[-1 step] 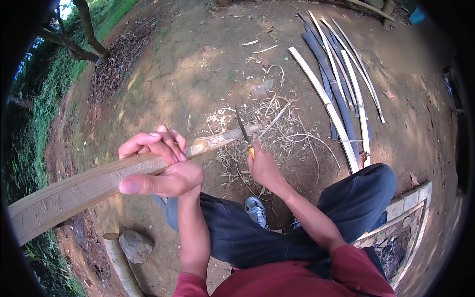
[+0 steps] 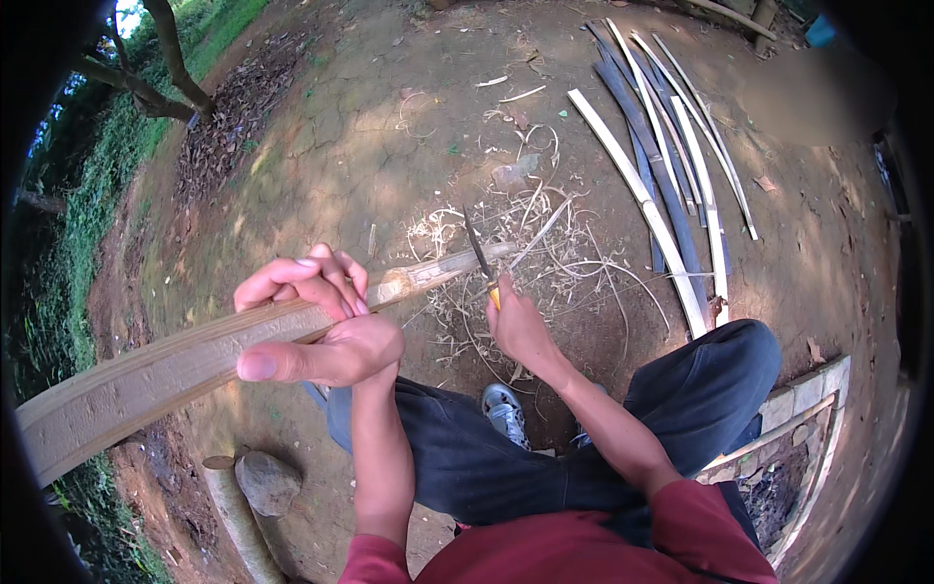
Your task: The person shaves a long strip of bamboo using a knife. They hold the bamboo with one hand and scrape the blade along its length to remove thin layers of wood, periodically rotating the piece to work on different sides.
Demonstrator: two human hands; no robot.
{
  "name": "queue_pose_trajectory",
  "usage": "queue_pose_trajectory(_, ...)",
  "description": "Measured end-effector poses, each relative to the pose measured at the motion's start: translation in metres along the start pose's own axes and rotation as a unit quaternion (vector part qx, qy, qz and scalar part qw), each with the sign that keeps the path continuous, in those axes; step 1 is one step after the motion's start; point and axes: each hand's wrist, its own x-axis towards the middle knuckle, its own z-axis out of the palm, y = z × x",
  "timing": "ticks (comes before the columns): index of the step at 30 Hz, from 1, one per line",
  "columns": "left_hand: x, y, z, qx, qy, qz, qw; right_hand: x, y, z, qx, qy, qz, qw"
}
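Note:
A long split bamboo strip runs from the far left rim across to the middle of the view, its narrow end pale and freshly cut. My left hand is closed around it, fingers over the far edge and thumb along the near side. In my right hand is a knife with a dark narrow blade and a yellow handle. Its blade crosses the strip near the narrow end; whether the edge touches the wood I cannot tell. Curly bamboo shavings lie on the ground beneath.
Several bamboo strips, pale and dark, lie to the right beyond my knee. Near the lower left are a short log and a stone. A block-edged pit sits at lower right. Tree trunks stand at upper left.

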Motion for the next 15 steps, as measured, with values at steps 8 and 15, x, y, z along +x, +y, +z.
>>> queue_pose_trajectory(8, 0.001, 0.001, -0.006, 0.026, 0.018, -0.01, 0.999, 0.002, 0.003, 0.004, -0.017, -0.013, -0.002, 1.0)
queue_pose_trajectory(15, 0.006, -0.001, -0.007, 0.009, 0.011, -0.006, 1.0, 0.024, 0.037, 0.012, -0.013, -0.006, 0.002, 1.0)
